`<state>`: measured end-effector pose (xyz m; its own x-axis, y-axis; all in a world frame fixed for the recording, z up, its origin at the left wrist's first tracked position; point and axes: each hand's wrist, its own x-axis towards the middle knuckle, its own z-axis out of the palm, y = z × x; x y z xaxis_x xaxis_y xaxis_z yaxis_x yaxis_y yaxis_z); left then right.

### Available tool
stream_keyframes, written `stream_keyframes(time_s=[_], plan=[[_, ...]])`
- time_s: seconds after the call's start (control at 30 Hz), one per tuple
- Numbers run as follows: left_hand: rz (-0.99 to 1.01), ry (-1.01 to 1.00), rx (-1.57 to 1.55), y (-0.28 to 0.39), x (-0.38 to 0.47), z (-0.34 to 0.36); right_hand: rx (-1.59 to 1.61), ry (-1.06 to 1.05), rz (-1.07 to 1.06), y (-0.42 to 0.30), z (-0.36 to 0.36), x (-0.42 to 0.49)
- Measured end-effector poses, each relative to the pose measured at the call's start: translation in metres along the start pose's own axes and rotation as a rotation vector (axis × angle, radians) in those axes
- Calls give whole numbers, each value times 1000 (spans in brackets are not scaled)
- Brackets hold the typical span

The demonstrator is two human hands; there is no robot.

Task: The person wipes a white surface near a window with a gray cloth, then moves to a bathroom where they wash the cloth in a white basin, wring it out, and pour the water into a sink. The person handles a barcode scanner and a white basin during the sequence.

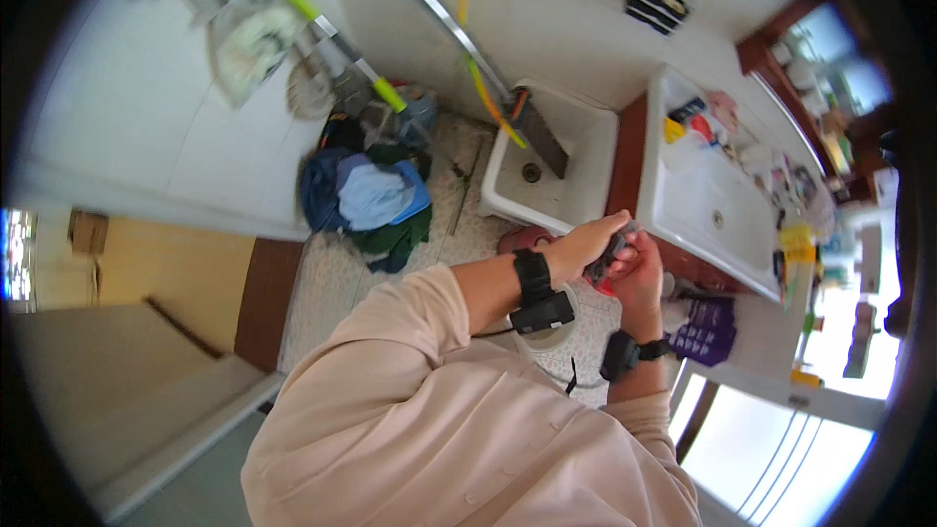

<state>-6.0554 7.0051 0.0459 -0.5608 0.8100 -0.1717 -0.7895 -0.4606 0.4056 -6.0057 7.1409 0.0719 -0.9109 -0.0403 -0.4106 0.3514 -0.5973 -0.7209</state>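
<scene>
Both my hands meet in front of me, near the lower corner of the washbasin, around a bunched dark grey cloth. My left hand grips it from the left, and my right hand has its fingers curled on the cloth's right side. A black device is strapped to each wrist. Beyond my hands lie a white utility sink with a mop-like pole leaning into it, and a white washbasin with several small items along its back. A small red thing shows below the cloth, partly hidden.
A heap of clothes lies on the patterned tile floor at the left. A green and grey pole slants over it. A purple bag bearing writing hangs at the right. Bottles and containers stand beyond the washbasin.
</scene>
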Motion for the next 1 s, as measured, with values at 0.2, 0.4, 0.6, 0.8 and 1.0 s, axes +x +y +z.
stream_keyframes(time_s=[0.2, 0.4, 0.6, 0.8, 1.0], plan=[[612, 544, 478, 30, -23, -18, -617, -160, -417, 19, 7, 31], [792, 511, 1327, 66, -57, 53, 100, -320, 68, 17, 38, 85], [222, -346, -67, 89, -98, 36, 58, -315, 98, 23, 67, 79], [367, 131, 187, 103, -156, -14, -310, -648, -16, -1, 156, 82], [811, 493, 628, 124, -186, -11, -720, -783, -458, 41, 230, 82]])
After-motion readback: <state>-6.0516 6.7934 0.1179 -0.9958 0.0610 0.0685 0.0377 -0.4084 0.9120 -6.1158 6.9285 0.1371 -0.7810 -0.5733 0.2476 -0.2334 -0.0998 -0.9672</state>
